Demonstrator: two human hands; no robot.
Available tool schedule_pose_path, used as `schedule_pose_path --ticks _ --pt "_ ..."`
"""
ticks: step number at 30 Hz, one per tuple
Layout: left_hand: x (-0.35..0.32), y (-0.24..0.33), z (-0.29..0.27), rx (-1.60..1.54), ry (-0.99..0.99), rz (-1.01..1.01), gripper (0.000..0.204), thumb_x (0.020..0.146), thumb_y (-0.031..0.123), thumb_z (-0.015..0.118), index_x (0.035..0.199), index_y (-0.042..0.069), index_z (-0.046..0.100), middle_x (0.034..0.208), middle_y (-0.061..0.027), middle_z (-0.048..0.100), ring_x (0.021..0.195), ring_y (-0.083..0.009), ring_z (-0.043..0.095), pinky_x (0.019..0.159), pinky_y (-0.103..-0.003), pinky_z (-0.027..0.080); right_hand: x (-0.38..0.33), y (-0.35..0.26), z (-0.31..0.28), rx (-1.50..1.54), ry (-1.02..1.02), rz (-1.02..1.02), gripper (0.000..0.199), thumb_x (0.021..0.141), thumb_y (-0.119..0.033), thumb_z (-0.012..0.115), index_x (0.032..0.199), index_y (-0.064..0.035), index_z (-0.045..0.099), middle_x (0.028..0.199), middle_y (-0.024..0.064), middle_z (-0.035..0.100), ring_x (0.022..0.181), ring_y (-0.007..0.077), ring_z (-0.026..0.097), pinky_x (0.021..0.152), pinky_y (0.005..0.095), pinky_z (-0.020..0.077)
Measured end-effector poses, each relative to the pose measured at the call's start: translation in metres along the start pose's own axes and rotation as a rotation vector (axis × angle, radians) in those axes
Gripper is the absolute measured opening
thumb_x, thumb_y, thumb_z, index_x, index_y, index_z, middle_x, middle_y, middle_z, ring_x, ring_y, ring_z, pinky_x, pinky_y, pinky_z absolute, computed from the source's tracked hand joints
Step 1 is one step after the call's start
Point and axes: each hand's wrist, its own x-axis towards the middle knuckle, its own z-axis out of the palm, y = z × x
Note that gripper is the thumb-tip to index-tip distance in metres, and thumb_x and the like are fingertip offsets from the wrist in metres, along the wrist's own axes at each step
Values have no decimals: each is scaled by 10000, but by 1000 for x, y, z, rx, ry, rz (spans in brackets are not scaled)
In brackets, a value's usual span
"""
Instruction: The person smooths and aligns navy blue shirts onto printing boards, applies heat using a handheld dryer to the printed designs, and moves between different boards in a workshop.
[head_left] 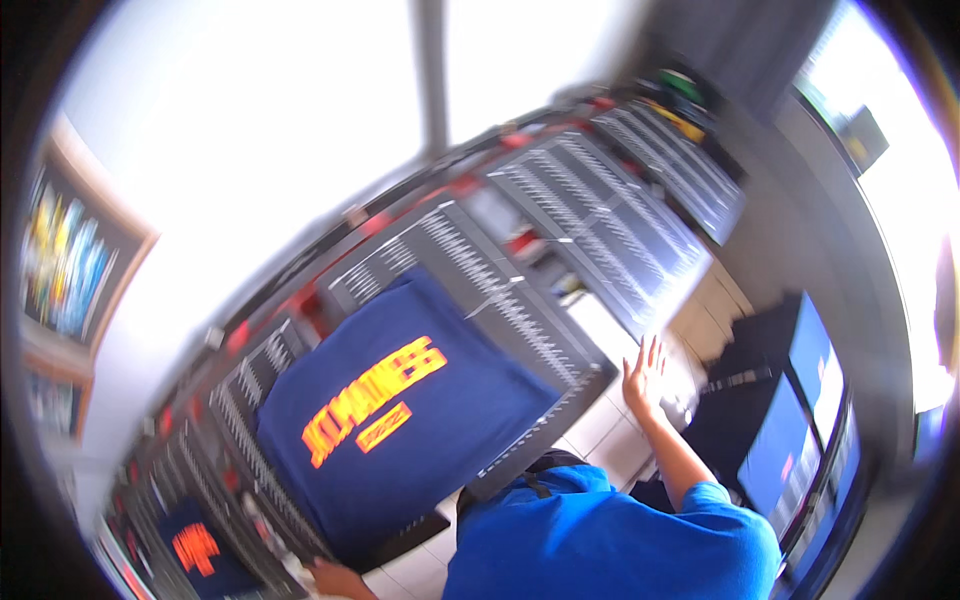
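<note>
A navy blue shirt [480,370] with orange and yellow block lettering lies stretched over a dark board [470,250] with white ruler-like markings. My right hand [643,378] is raised to the right of this board, its fingers spread and nothing in them. Low at the left, my left hand [335,578] is by the board's near edge, beside a small pale part [298,568]. Motion blur smears its fingers, and whether it grips anything cannot be made out. Further left, another navy shirt [225,565] with an orange print lies on a similar board.
More marked boards [590,215] continue in a row toward the far right, with red parts [375,222] along their back rail. At right, dark blue pieces of cloth [775,440] are on a black stand. A framed picture [75,260] hangs at left. Pale floor tiles [600,425] show between.
</note>
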Motion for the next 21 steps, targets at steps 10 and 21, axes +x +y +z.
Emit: schedule_pose_path --ticks 10,21 --pt "-222 336 -34 -1140 -493 1176 298 987 155 426 1123 -77 554 1100 -173 610 1006 -247 595 937 -356 447 -22 252 10 678 -369 766 692 880 -460 565 1305 69 426 1296 291 479 1226 384 462 1028 416 371" --pt "-781 507 -58 -563 -1459 2028 193 914 132 550 995 -18 640 913 -77 671 841 -135 608 764 -275 482 13 561 -50 1488 317 1240 607 920 -346 580 1360 12 365 1277 140 505 1153 219 511 950 337 421"
